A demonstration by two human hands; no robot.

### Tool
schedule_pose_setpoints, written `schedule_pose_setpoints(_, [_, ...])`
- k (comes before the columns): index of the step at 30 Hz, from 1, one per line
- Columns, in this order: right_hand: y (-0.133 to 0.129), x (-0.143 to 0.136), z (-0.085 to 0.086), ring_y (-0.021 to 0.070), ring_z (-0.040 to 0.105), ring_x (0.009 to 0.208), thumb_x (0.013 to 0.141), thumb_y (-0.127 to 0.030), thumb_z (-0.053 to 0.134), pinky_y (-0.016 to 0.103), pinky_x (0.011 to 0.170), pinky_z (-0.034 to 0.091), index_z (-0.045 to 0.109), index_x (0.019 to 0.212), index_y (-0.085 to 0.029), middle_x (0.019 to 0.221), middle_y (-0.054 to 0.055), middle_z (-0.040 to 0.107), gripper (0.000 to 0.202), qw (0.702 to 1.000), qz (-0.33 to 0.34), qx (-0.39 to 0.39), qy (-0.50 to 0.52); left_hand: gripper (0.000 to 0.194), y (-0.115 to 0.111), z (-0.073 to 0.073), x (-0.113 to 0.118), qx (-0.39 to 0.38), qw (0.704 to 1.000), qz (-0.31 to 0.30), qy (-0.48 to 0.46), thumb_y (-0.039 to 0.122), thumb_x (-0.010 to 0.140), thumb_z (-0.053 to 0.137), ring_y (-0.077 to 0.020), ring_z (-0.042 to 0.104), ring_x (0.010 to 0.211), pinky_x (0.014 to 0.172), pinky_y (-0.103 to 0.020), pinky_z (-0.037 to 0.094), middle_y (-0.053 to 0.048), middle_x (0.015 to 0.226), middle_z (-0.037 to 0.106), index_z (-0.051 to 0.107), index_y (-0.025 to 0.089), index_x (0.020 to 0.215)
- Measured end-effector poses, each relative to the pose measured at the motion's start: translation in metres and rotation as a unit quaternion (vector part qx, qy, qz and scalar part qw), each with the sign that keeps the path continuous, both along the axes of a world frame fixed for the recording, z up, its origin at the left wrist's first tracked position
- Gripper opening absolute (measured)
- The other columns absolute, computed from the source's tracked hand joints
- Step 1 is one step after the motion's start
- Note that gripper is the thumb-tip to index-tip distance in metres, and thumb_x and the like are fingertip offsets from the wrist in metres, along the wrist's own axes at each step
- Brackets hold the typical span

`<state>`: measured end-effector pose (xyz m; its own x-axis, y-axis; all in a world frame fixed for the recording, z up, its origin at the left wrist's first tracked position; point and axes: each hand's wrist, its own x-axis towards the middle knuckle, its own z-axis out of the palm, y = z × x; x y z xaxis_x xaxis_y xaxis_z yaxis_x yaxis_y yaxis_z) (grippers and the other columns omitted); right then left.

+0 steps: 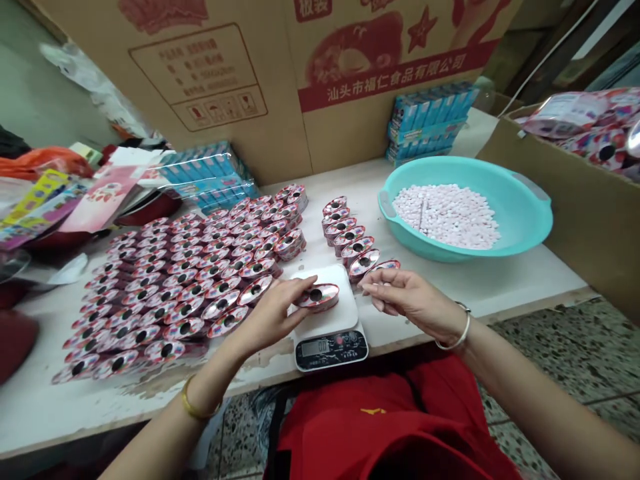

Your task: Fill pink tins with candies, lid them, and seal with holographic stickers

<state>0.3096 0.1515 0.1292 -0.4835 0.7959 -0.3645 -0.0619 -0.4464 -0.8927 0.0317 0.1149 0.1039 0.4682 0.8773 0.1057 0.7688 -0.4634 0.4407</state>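
My left hand [280, 308] grips the left end of a red and white oval packet [320, 297] with a dark round hole in its top. The packet is at the white plate of a small digital scale [331, 320], whose display reads about 0.0. To the right of the scale, my right hand [397, 293] has its fingers pinched together; whatever is between them is too small to make out. Just beyond it stands a short row of similar packets [356, 248]. Many more packets [185, 310] stand in close rows left of the scale.
A turquoise basin [520, 230] holds small pale pieces [450, 213]. A large cardboard box [345, 143] stands behind, with blue boxed packs [430, 120] before it. Another open carton [575, 213] of packets is at the right. Red bowls and coloured packaging [100, 200] lie far left.
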Motion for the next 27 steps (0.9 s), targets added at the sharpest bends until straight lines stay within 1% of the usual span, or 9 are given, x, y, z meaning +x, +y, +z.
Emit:
schedule_pose_setpoints(2, [0.000,-0.007,0.002,0.0055,0.043,0.050,0.071,-0.045,0.076,0.018,0.044,0.028,0.066,0.084,-0.014,0.057,-0.003,0.054,0.034,0.999,0.025,0.024,-0.020,0.060,-0.006,-0.011,0.000,0.014,1.000,0.014,-0.012,0.028,0.088,0.057,-0.0219,0.059,0.113,0.097,-0.040,0.047,-0.010,0.130,0.060,0.036,0.028,0.145])
schedule_pose_setpoints(5, [-0.001,-0.014,0.007,0.0058,0.044,0.050,0.072,-0.047,0.074,0.019,0.046,0.030,0.066,0.084,-0.014,0.056,-0.003,0.054,0.036,0.996,0.053,0.057,-0.054,0.061,-0.016,-0.015,-0.003,0.041,0.997,0.055,-0.046,0.034,0.087,0.060,-0.0233,0.057,0.118,0.100,-0.041,0.045,-0.010,0.131,0.059,0.037,0.027,0.143])
schedule_pose_setpoints(9, [-0.003,-0.019,0.015,0.0063,0.044,0.050,0.071,-0.049,0.074,0.019,0.045,0.028,0.065,0.082,-0.014,0.053,-0.004,0.052,0.037,0.989,0.076,0.085,-0.095,0.040,-0.050,-0.025,-0.014,0.070,0.977,0.165,-0.116,0.035,0.089,0.055,-0.0201,0.063,0.100,0.091,-0.036,0.049,-0.008,0.108,0.068,0.054,0.022,0.127])
schedule_pose_setpoints(11, [-0.004,-0.021,0.018,0.0062,0.043,0.049,0.072,-0.049,0.073,0.020,0.044,0.027,0.065,0.082,-0.015,0.052,-0.004,0.052,0.036,0.986,0.087,0.087,-0.109,0.030,-0.073,-0.041,-0.020,0.066,0.964,0.222,-0.130,0.033,0.091,0.053,-0.0172,0.064,0.087,0.082,-0.032,0.051,-0.006,0.094,0.069,0.059,0.020,0.117])
schedule_pose_setpoints(14, [-0.006,-0.025,0.022,0.0063,0.042,0.048,0.073,-0.049,0.072,0.020,0.044,0.026,0.065,0.083,-0.015,0.052,-0.004,0.051,0.035,0.983,0.100,0.089,-0.126,0.024,-0.102,-0.072,-0.025,0.056,0.949,0.278,-0.137,0.031,0.092,0.051,-0.0160,0.063,0.083,0.077,-0.030,0.051,-0.005,0.091,0.067,0.060,0.019,0.111])
schedule_pose_setpoints(16, [-0.006,-0.028,0.024,0.0066,0.042,0.049,0.074,-0.049,0.071,0.021,0.045,0.027,0.066,0.084,-0.015,0.053,-0.004,0.051,0.035,0.979,0.109,0.100,-0.138,0.025,-0.113,-0.089,-0.025,0.057,0.946,0.292,-0.131,0.029,0.092,0.050,-0.0172,0.063,0.088,0.080,-0.032,0.050,-0.006,0.095,0.066,0.059,0.019,0.114])
schedule_pose_setpoints(18, [-0.004,-0.032,0.026,0.0069,0.042,0.050,0.075,-0.048,0.070,0.021,0.046,0.030,0.066,0.084,-0.015,0.054,-0.004,0.052,0.034,0.974,0.116,0.125,-0.150,0.025,-0.117,-0.099,-0.024,0.068,0.948,0.292,-0.112,0.028,0.092,0.051,-0.0187,0.062,0.092,0.084,-0.034,0.049,-0.007,0.097,0.066,0.059,0.019,0.114])
schedule_pose_setpoints(23, [0.005,-0.047,0.029,0.0082,0.047,0.055,0.081,-0.041,0.065,0.023,0.053,0.038,0.065,0.079,-0.015,0.062,-0.001,0.057,0.026,0.947,0.126,0.235,-0.177,0.024,-0.114,-0.103,-0.023,0.089,0.951,0.283,-0.086,0.027,0.091,0.052,-0.0190,0.061,0.092,0.084,-0.034,0.047,-0.007,0.096,0.066,0.060,0.019,0.113])
schedule_pose_setpoints(27, [0.011,-0.063,0.026,0.0108,0.053,0.063,0.084,-0.030,0.061,0.024,0.061,0.041,0.065,0.078,-0.015,0.069,0.001,0.062,0.016,0.900,0.142,0.344,-0.225,0.025,-0.115,-0.104,-0.024,0.098,0.951,0.284,-0.069,0.027,0.091,0.052,-0.0196,0.061,0.092,0.084,-0.034,0.047,-0.007,0.097,0.066,0.060,0.019,0.113])
